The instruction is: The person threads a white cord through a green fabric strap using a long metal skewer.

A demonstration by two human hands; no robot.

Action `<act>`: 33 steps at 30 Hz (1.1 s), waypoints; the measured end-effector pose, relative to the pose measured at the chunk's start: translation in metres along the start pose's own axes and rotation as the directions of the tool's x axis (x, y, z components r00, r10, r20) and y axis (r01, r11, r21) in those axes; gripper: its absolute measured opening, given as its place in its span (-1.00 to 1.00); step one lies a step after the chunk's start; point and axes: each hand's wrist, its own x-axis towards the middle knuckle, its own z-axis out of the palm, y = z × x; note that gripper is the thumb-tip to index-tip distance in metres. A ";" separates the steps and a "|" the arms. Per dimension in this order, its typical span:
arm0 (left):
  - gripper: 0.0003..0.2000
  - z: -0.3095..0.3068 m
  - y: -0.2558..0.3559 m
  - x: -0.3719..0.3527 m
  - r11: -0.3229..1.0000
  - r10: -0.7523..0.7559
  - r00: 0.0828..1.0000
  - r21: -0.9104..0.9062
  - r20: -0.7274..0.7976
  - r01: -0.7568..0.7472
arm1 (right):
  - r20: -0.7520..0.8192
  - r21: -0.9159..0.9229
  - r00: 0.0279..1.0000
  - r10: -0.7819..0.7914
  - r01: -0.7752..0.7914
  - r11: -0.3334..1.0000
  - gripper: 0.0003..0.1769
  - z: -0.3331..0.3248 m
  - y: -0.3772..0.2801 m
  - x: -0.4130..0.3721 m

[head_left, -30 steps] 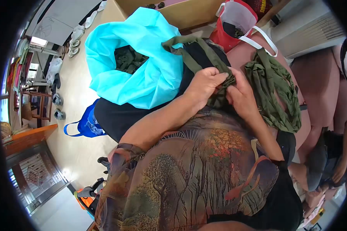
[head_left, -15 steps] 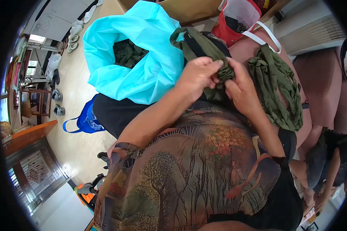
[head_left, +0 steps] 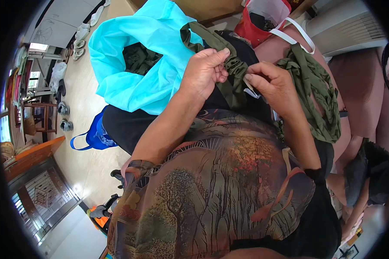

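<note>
A strip of olive-green fabric, gathered into tight ruffles, stretches between my hands above my lap. My left hand is closed, pinching the gathered part between thumb and fingers. At the fabric's lower right end, my right hand is closed too, thumb against the bent forefinger at the ruffled edge. Just below its fingertips pokes out a small white-and-dark thing, whose kind I cannot tell. The loose end of the fabric trails up toward a turquoise bag, which holds more dark green cloth.
Right of my hands, a heap of olive-green fabric strips lies on a pink seat. Behind it stands a red bag with white handles. A blue bag sits on the floor at left. Another person is at lower right.
My hands have moved apart, spreading the gathered fabric between them. My left hand has shifted up and left, and the small white-and-dark thing now shows below my right hand.
</note>
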 end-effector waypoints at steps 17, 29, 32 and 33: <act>-0.81 -0.047 0.045 0.029 0.969 0.229 0.960 -0.059 -0.161 -0.241 | 0.113 -0.445 0.935 -0.337 0.351 0.824 -0.88 -0.023 0.024 -0.042; -0.77 0.013 -0.013 0.001 0.991 0.123 0.992 0.047 -0.029 -0.122 | -0.104 0.041 0.994 0.029 -0.025 0.999 -0.50 -0.003 0.015 -0.017; -0.74 0.015 -0.020 -0.008 0.988 -0.022 0.998 0.157 0.066 0.011 | -0.015 0.141 0.995 0.100 -0.097 0.985 -0.63 0.016 0.010 -0.011; -0.69 0.011 -0.019 -0.008 0.986 -0.038 0.995 0.165 0.088 0.023 | -0.059 0.142 0.995 0.083 -0.073 0.987 -0.72 0.018 0.010 -0.011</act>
